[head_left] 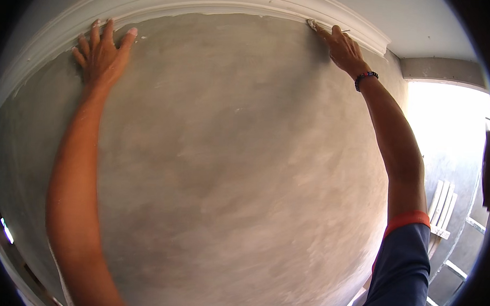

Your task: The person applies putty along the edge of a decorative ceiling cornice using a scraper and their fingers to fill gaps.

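Observation:
A grey plastered wall (229, 141) fills most of the head view, topped by a white ridged crown moulding (208, 2). My left hand (99, 53) lies open with fingers spread on the wall, fingertips at the moulding's lower edge. My right hand (345, 51), with a beaded bracelet at the wrist, is closed on a small scraper (312, 24) whose tip, smeared with white material, is at the joint between moulding and wall. The tool's handle is mostly hidden by my fingers.
A pale ceiling (431, 30) meets a grey beam (440, 71) above a bright opening at the right. White strips (442, 208) lean below it, beside a metal ladder-like frame (456, 269) at the lower right.

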The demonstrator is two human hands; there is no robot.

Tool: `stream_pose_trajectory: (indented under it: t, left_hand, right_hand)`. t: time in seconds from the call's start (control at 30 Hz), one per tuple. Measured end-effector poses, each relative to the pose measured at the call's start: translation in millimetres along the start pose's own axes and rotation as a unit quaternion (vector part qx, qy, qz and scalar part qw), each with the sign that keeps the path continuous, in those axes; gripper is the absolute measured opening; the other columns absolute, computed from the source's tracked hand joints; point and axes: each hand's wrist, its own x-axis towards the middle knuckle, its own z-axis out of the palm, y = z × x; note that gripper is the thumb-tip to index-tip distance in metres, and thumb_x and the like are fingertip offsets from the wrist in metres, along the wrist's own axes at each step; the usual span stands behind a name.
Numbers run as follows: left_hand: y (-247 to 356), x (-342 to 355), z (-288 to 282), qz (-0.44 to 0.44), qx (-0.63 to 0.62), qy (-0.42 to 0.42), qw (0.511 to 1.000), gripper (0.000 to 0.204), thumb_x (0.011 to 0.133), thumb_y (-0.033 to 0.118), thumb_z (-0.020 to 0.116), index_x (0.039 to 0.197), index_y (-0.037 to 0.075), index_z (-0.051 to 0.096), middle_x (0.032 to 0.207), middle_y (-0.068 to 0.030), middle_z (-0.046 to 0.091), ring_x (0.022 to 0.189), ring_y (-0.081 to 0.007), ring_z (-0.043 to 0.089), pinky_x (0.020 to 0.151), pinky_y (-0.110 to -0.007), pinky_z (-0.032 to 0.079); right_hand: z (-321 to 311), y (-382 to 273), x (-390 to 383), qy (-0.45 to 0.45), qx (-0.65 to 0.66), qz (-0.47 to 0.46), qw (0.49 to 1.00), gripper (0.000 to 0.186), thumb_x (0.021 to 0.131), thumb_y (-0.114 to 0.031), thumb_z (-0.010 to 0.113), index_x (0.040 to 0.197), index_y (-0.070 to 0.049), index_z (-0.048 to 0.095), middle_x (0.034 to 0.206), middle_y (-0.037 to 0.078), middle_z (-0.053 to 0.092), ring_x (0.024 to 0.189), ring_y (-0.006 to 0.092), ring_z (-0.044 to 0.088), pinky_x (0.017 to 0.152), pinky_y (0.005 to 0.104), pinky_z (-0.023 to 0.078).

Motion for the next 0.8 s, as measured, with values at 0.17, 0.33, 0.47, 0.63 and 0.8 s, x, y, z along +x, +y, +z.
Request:
stream_pose_trajectory:
  t: [0.17, 0.33, 0.47, 0.63, 0.8]
  left_hand:
    - [1.2, 0.4, 3.5, -0.005, 0.021, -0.01, 1.0, 0.076, 0.089, 0.07, 0.037, 0.149, 0.024, 0.032, 0.156, -0.0075, 0.022, 0.143, -0.0381, 0.015, 0.115, -0.058, 0.004]
    - [0.6, -0.2, 4.8, -0.012, 0.047, -0.019, 0.999, 0.075, 0.09, 0.069, 0.037, 0.149, 0.024, 0.03, 0.157, -0.0074, 0.021, 0.144, -0.0385, 0.014, 0.116, -0.057, 0.004]
    - [2.3, 0.2, 2.0, -0.008, 0.034, -0.023, 0.999, 0.074, 0.09, 0.067, 0.037, 0.149, 0.022, 0.03, 0.157, -0.0078, 0.02, 0.144, -0.0388, 0.013, 0.116, -0.057, 0.004]
    - [1.3, 2.1, 6.2, -0.005, 0.063, -0.023, 0.998, 0.074, 0.09, 0.068, 0.036, 0.15, 0.024, 0.029, 0.157, -0.0071, 0.02, 0.144, -0.0385, 0.013, 0.116, -0.057, 0.004]
    - [-0.8, 1.5, 4.2, -0.004, 0.039, -0.029, 0.999, 0.073, 0.092, 0.067, 0.035, 0.15, 0.024, 0.029, 0.157, -0.0074, 0.02, 0.144, -0.0397, 0.013, 0.116, -0.057, 0.005]
  right_hand:
    - [16.9, 35.3, -17.1, -0.022, 0.012, 0.04, 0.999, 0.07, 0.087, 0.002, 0.048, 0.144, -0.036, 0.037, 0.102, 0.016, 0.056, 0.089, 0.0328, 0.064, 0.076, 0.0439, 0.053]
    - [13.8, 48.7, -23.8, -0.091, 0.035, 0.07, 0.993, 0.072, 0.085, 0.001, 0.053, 0.144, -0.037, 0.036, 0.104, 0.015, 0.058, 0.09, 0.0318, 0.063, 0.076, 0.0419, 0.052]
    - [24.9, 59.4, -27.9, -0.064, 0.037, 0.064, 0.995, 0.072, 0.085, -0.001, 0.053, 0.144, -0.037, 0.036, 0.103, 0.015, 0.058, 0.09, 0.0312, 0.063, 0.077, 0.0422, 0.052]
    - [21.3, 67.0, -36.5, -0.055, -0.001, 0.061, 0.997, 0.069, 0.085, -0.001, 0.049, 0.144, -0.035, 0.038, 0.104, 0.016, 0.056, 0.091, 0.0307, 0.064, 0.076, 0.0432, 0.053]
    - [33.5, 75.9, -58.0, 0.017, 0.019, 0.089, 0.996, 0.063, 0.086, -0.003, 0.049, 0.143, -0.028, 0.04, 0.106, 0.016, 0.056, 0.083, 0.0286, 0.063, 0.064, 0.0406, 0.053]
